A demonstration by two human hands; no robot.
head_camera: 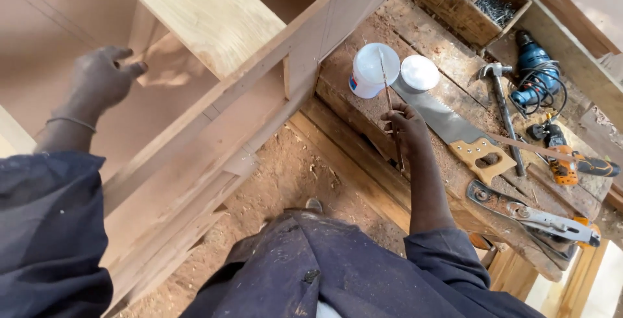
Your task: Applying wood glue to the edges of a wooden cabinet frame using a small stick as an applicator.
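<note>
My right hand (405,123) is shut on a thin wooden stick (392,113) whose tip dips into an open white tub (373,69) standing on the workbench (363,107). The tub's white lid (418,73) lies just right of it. My left hand (100,81) reaches into a wooden cabinet frame (259,71), fingers spread and resting on the brown back panel (58,26) beside a pale plank (204,13). It holds nothing.
On the bench lie a handsaw (454,133), a claw hammer (500,107), a blue power drill (535,71), a clamp (532,217) and an orange-handled tool (574,165). A wooden box of nails (480,6) sits at the back. Sawdust covers the ground (285,175).
</note>
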